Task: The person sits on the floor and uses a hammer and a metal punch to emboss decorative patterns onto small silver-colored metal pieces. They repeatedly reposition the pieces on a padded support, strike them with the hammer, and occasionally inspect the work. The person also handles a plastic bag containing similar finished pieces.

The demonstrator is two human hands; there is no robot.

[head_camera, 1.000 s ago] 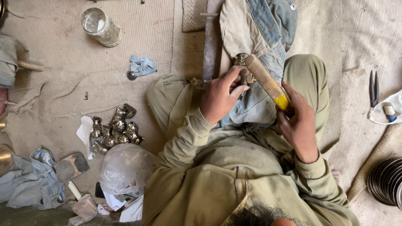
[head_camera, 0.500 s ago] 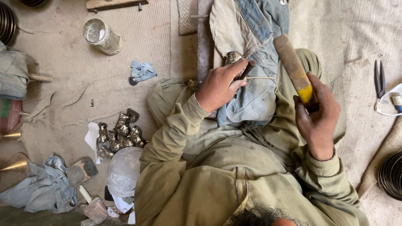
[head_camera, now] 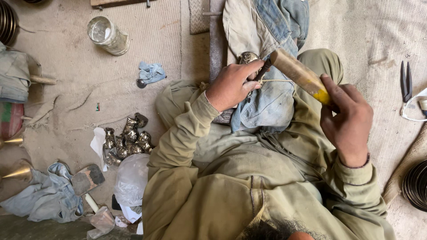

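A glass jar (head_camera: 107, 35) lies tilted on the mat, with a crumpled blue rag (head_camera: 151, 72) below it and to the right. A pile of small metal pieces (head_camera: 126, 140) sits beside white paper (head_camera: 98, 144) and a clear plastic bag (head_camera: 132, 178). Pliers (head_camera: 405, 81) lie at the right edge, above stacked metal rings (head_camera: 417, 184).

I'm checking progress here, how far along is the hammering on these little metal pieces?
Possibly done: a pile of small embossed metal pieces lies on the floor mat, though finished or waiting is unclear. In hand: the left hand steadies one metal piece and a punch, the right hand grips a wooden-handled hammer over it.
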